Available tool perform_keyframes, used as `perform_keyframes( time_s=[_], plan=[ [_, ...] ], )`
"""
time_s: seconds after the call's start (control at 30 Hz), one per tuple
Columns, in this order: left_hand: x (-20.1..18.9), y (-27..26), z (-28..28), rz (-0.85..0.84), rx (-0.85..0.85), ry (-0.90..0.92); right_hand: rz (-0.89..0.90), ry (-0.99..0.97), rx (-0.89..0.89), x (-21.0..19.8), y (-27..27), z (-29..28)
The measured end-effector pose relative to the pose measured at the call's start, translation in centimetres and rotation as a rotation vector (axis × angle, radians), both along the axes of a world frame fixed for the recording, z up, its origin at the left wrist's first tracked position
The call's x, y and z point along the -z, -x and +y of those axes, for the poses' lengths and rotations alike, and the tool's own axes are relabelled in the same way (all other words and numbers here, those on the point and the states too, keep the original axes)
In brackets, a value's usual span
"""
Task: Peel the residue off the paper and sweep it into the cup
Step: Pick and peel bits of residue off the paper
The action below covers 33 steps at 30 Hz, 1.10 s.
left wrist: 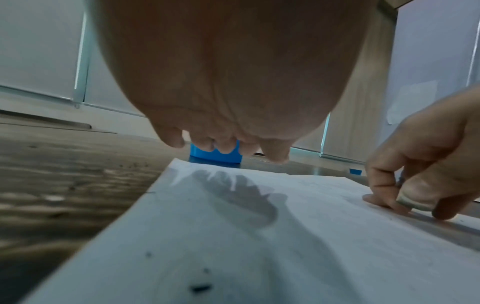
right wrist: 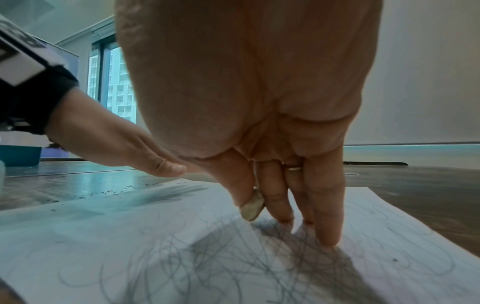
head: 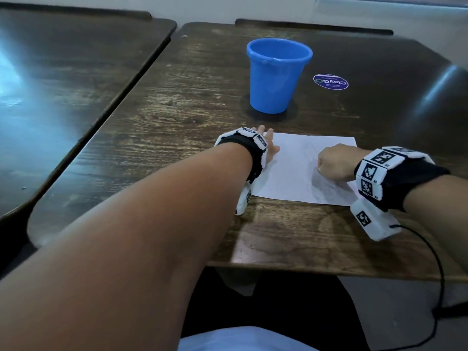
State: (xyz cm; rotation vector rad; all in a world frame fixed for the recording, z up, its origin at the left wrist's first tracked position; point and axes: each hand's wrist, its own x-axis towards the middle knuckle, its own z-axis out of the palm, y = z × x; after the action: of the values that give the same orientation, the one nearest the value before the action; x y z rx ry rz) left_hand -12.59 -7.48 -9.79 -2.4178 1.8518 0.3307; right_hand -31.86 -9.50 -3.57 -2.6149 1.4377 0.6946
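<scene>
A white paper [head: 298, 171] with pencil scribbles [right wrist: 233, 263] lies on the dark wooden table [head: 177, 110]. Behind it stands a blue cup [head: 277, 74], upright and open-topped. My left hand [head: 268, 145] rests with straight fingers on the paper's far left corner. My right hand [head: 331, 163] is on the paper's right half and pinches a small pale eraser [right wrist: 252, 207] between thumb and fingers, its edge down on the scribbles. Dark residue crumbs [right wrist: 114, 192] lie on the table left of the paper, and a few crumbs [left wrist: 200, 288] lie on the sheet.
A round purple sticker [head: 330, 81] is on the table right of the cup. A second dark table [head: 63, 84] stands to the left across a narrow gap. A black cable [head: 435, 262] hangs from my right wrist past the table's front edge.
</scene>
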Motion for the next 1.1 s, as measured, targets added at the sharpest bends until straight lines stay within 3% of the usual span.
perform_keyframes(
  time_s=[0.07, 0.2, 0.3, 0.5, 0.6, 0.7, 0.87, 0.97, 1.1],
  plan=[
    [1.0, -0.3, -1.0, 0.004, 0.045, -0.036, 0.007, -0.006, -0.001, 0.2, 0.1, -0.1],
    [2.4, -2.5, 0.1, -0.112, -0.118, -0.13, 0.009, -0.012, -0.004, 0.2, 0.1, -0.3],
    [1.4, -4.2, 1.2, -0.063, -0.206, -0.202, 0.01, -0.003, -0.027, 0.0, -0.2, -0.4],
    [-2.1, -1.3, 5.7, -0.087, -0.06, -0.051, 0.062, 0.034, -0.076, 0.1, -1.0, -0.1],
    [-2.3, 1.9, 8.2, 0.053, 0.023, -0.077, 0.077, 0.052, -0.079, 0.2, -1.2, 0.1],
    [-1.8, 3.4, 11.1, 0.069, 0.107, -0.177, 0.075, 0.042, -0.087, 0.2, -1.1, -0.1],
    [-3.2, 1.6, 13.7, -0.047, -0.042, -0.304, 0.059, 0.037, -0.089, 0.3, -0.8, -0.8],
    [-4.2, 0.8, 14.3, -0.054, -0.127, -0.286, 0.057, 0.039, -0.091, 0.4, -0.9, -0.8],
    [-3.8, 1.9, 14.9, -0.023, 0.11, -0.289, 0.047, 0.031, -0.079, 0.4, -0.8, -0.8]
  ],
)
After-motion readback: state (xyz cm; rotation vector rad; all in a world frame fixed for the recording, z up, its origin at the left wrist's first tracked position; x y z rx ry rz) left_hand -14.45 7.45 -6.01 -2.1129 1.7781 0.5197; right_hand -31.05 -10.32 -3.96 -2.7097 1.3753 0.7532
